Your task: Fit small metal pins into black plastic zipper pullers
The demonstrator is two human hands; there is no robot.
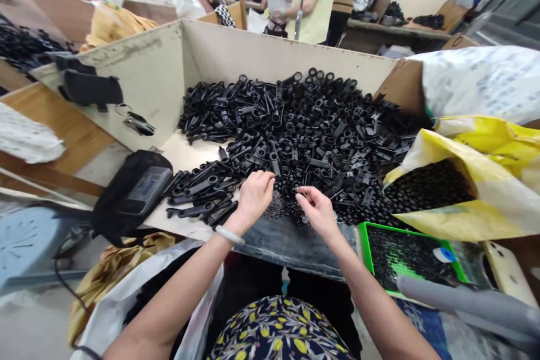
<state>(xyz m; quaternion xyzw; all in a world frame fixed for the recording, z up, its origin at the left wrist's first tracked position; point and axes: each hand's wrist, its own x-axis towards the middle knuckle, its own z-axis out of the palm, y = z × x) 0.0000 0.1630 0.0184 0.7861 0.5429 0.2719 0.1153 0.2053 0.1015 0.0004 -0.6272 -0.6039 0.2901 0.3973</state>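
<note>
My left hand (pixel 256 196) is closed in a pinch at the front of a heap of black ring-ended plastic parts (pixel 270 118). What its fingertips hold, if anything, is too small to name. Just to its right, my right hand (pixel 316 211) is pinched too, with a tiny thin piece at the fingertips that I cannot make out. Between and below the hands lie small silvery metal bits (pixel 276 205) on a dark mat (pixel 291 242). Longer black handle-like parts (pixel 202 188) are laid in a loose row left of my left hand.
Pale boards (pixel 287 48) wall the heap. A yellow-and-white sack (pixel 476 214) spills black beads at right, beside a green tray (pixel 363 247) of small black pieces and a phone (pixel 508 270). A black pouch (pixel 130 194) lies at left. People stand behind.
</note>
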